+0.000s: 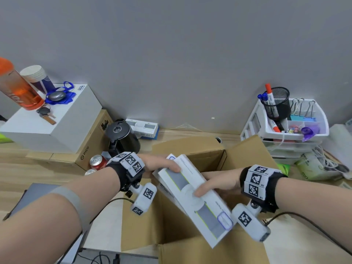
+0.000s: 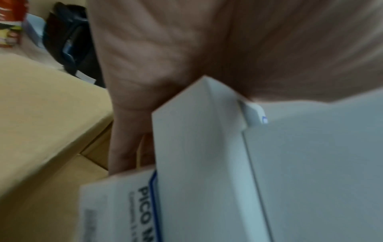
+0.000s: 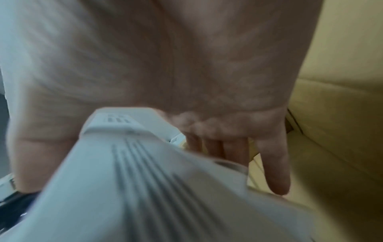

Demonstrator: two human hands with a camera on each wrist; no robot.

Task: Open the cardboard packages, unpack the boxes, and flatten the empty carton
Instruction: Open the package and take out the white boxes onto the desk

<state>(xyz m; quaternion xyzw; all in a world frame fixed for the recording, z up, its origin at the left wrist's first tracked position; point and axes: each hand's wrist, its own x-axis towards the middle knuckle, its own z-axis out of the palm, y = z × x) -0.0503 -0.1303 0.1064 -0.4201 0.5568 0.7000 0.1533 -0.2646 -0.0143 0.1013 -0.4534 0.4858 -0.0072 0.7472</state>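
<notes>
**Both hands hold white boxes above the open carton**

The left hand (image 1: pixel 158 164) grips the far end of a long flat white product box with grey and green print (image 1: pixel 194 197), the thumb lying on its top face. The right hand (image 1: pixel 219 184) grips the same box near its middle, thumb on top and the other fingers underneath. This box is tilted and is held above the open brown cardboard carton (image 1: pixel 190 252), whose flaps stand out to all sides. Under the top box more white boxes of the same kind (image 1: pixel 165 187) are in the hands; how many is hard to say, because the wrist views are blurred. In the left wrist view one lower box shows the letters "PICO".

The carton stands on a light wooden desk (image 1: pixel 28 168). Behind it, a black electric kettle (image 1: pixel 122 138), a red drink can (image 1: pixel 98 161) and a white drawer organiser with pens and clips (image 1: pixel 285 128) are near the grey wall.
</notes>
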